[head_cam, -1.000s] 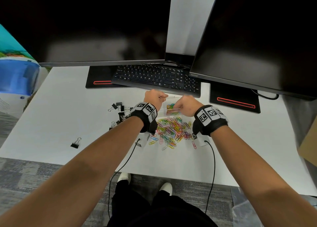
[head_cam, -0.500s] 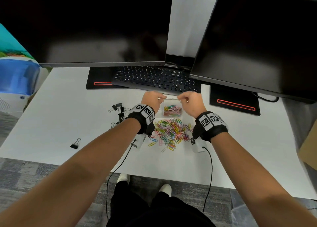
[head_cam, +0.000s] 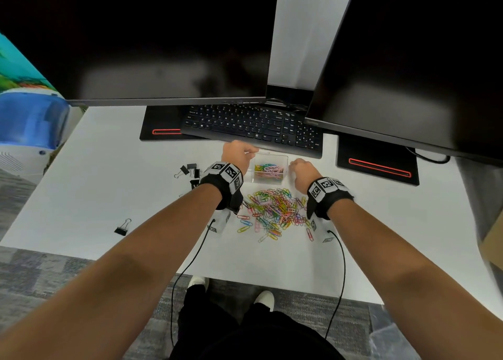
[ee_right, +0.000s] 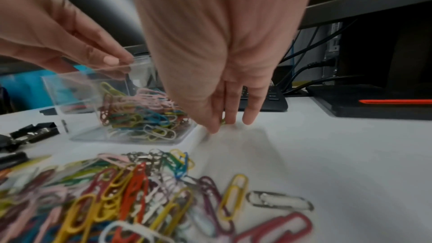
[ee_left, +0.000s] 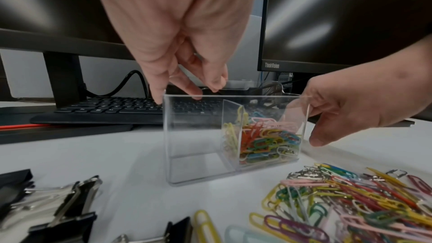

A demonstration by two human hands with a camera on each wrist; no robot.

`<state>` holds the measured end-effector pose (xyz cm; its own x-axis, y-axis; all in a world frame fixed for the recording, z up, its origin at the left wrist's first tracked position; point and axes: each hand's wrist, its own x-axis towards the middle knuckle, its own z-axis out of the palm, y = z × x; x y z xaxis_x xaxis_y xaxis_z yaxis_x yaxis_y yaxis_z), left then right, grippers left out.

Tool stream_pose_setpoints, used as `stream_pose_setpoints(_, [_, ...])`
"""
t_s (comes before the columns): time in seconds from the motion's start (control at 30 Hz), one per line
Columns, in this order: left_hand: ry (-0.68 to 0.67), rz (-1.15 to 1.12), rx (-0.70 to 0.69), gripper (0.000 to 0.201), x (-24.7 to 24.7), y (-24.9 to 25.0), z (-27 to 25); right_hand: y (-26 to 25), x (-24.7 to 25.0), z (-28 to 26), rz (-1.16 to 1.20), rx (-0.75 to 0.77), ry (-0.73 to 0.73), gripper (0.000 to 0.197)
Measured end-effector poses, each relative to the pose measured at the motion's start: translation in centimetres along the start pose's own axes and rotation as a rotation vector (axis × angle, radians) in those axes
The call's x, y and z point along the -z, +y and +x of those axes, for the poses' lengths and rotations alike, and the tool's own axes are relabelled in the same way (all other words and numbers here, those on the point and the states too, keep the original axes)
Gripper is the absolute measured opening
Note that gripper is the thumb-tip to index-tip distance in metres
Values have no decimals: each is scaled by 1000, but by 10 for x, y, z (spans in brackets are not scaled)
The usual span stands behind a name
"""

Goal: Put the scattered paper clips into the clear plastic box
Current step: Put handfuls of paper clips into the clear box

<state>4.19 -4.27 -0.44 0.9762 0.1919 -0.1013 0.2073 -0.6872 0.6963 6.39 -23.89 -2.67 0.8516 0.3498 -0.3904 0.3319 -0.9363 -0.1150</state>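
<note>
A clear plastic box stands just in front of the keyboard. A divider splits it, and coloured paper clips fill its right compartment. My left hand pinches the box's upper left rim between thumb and fingers. My right hand hangs beside the box's right wall, fingers nearly straight and pointing down at the table. A loose pile of paper clips lies on the white table between my wrists.
Black binder clips lie left of the box, and one more sits further left. A black keyboard and two dark monitors stand close behind. The table's near edge runs just behind my forearms.
My right hand has moved from above the box's opening down to its right side. My left hand has stayed on the rim.
</note>
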Motion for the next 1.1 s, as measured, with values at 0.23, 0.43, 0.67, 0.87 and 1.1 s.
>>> stream_pose_setpoints(0.23, [11,-27,-17,20,3,2,-2,6,0,5,194,-88,169,28])
stream_pose_setpoints(0.43, [9,-42,-10,20,4,2,-3,-1,3,15,326,-305,76,38])
stream_pose_setpoints(0.67, [8,-46,-10,18,3,1,-4,-4,-10,16,412,-383,128,19])
stream_pose_setpoints(0.87, [-3,-52,-2,17,4,1,-3,-3,-22,0,445,-421,50,31])
stream_pose_setpoints(1.1, [-15,-41,-19,18,5,0,-3,2,-18,-2,433,-486,34,30])
